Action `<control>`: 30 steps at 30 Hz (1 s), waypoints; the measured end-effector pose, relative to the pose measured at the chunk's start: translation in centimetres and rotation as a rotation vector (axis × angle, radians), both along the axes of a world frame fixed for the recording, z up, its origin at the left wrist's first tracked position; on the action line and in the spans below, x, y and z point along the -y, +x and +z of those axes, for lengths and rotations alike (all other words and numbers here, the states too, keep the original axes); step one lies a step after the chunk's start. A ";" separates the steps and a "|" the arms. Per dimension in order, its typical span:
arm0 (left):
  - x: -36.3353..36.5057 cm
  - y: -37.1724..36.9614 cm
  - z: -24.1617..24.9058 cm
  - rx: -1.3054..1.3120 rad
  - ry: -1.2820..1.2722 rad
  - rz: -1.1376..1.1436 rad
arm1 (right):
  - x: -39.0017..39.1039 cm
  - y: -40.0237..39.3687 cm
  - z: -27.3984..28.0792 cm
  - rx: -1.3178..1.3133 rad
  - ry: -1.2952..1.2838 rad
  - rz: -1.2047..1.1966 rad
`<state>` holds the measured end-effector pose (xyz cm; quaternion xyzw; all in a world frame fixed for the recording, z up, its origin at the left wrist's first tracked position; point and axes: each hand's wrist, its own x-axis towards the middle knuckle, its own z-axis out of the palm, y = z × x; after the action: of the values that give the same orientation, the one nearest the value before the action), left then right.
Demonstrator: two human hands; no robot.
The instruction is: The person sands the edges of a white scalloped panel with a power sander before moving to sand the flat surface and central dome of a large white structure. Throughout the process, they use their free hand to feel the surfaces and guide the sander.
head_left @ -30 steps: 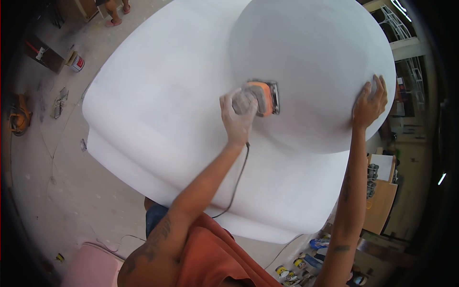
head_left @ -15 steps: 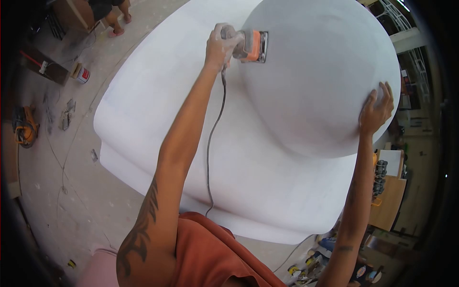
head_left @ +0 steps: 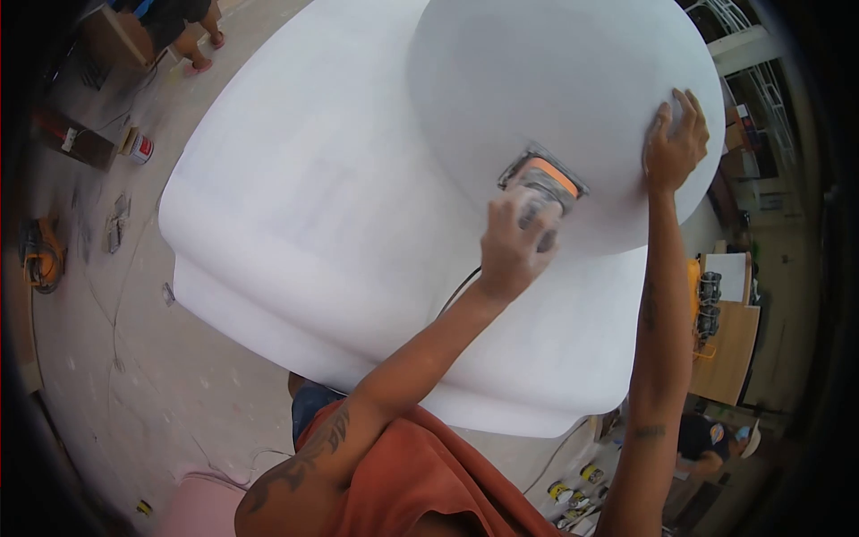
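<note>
A large rounded grey-white dome [head_left: 555,80] rises from a broad white moulded body [head_left: 295,179]. My left hand [head_left: 519,242] is wrapped round an orange and dark power sander [head_left: 546,183], whose flat pad rests against the lower part of the dome. A dark cord [head_left: 459,291] runs from behind my left wrist down over the white surface. Higher up, on the dome's right side, my right hand [head_left: 676,148] lies with its fingers spread, holding nothing.
Another person's legs [head_left: 190,40] show at the top left, near a paint can [head_left: 140,147] and an orange machine [head_left: 42,258] on the floor. At the lower right, a person in a hat [head_left: 716,438] is near a wooden board [head_left: 727,349]. Cords cross the floor.
My left hand has moved the sander down and right, from the dome's left edge to its lower part, and turned it. My right hand appears slightly higher and further left in view.
</note>
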<state>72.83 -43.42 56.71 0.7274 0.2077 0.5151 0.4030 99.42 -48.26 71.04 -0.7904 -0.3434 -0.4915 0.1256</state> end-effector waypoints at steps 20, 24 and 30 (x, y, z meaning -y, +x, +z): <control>-27.9 4.6 1.0 -0.002 0.002 -0.152 | -0.3 -0.5 0.1 -0.038 -0.010 -0.081; -34.6 8.1 2.2 -0.070 0.006 -0.150 | -0.5 -0.4 0.0 -0.015 -0.006 -0.097; -32.7 8.3 6.4 -0.135 0.158 -0.086 | -0.8 -1.0 0.3 -0.038 0.021 -0.079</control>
<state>81.16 -10.68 63.13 0.7982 0.1619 0.4620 0.3510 98.42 -47.46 71.37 -0.8113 -0.3042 -0.4845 0.1208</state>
